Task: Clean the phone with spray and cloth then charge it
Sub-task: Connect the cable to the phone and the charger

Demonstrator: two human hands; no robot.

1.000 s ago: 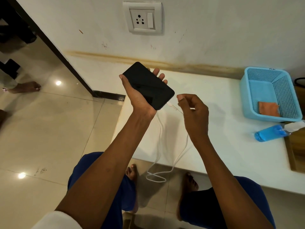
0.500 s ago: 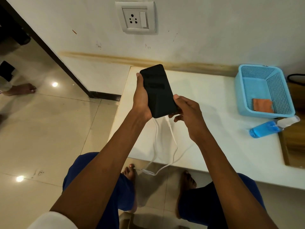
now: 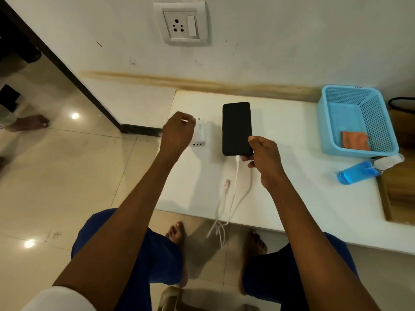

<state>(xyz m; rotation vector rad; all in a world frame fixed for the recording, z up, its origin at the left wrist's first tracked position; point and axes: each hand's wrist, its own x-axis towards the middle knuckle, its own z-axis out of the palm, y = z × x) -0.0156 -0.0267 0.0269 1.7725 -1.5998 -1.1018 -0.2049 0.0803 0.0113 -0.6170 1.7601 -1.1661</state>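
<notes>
The black phone (image 3: 237, 126) lies face up on the white table (image 3: 292, 194), with a white cable (image 3: 236, 173) plugged into its near end. My right hand (image 3: 266, 160) pinches the phone's near right corner, thumb on top. To the phone's left, my left hand (image 3: 177, 133) curls over a white charger adapter (image 3: 200, 140) that stands on the table. The blue spray bottle (image 3: 359, 171) lies on its side at the right. An orange cloth (image 3: 356, 140) sits inside the blue basket (image 3: 323, 131).
A wall socket (image 3: 182, 24) with a switch is on the wall above the table. A second loose cable end (image 3: 227, 182) lies near the front edge, and the cables hang off it toward my feet. A person's bare foot (image 3: 29, 122) is on the floor at far left.
The phone went from being held in both hands to lying flat on the table. My left hand let go of it and moved left onto the adapter.
</notes>
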